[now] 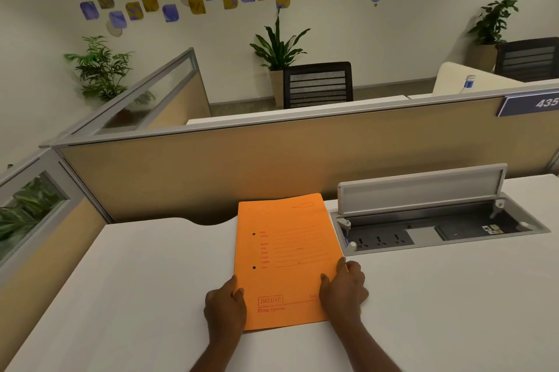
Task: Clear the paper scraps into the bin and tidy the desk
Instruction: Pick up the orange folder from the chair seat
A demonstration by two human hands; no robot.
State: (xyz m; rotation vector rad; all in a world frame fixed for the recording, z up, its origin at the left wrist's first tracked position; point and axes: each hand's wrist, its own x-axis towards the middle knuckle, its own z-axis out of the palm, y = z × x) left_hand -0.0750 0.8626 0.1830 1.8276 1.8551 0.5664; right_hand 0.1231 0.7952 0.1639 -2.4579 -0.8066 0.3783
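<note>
Both hands hold the folder [286, 259] flat on the desk [438, 296]: my left hand [224, 306] pinches its left edge, my right hand [343, 288] its right. Just right of the folder the socket box [438, 220] gapes; a careless push could snag the folder's corner there. No scraps or bin in view.

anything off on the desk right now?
Only the socket box right of the orange folder: its lid stands flipped open, outlets exposed. The folder lies flat, slightly skewed, both hands at its near corners. No scraps visible.
</note>
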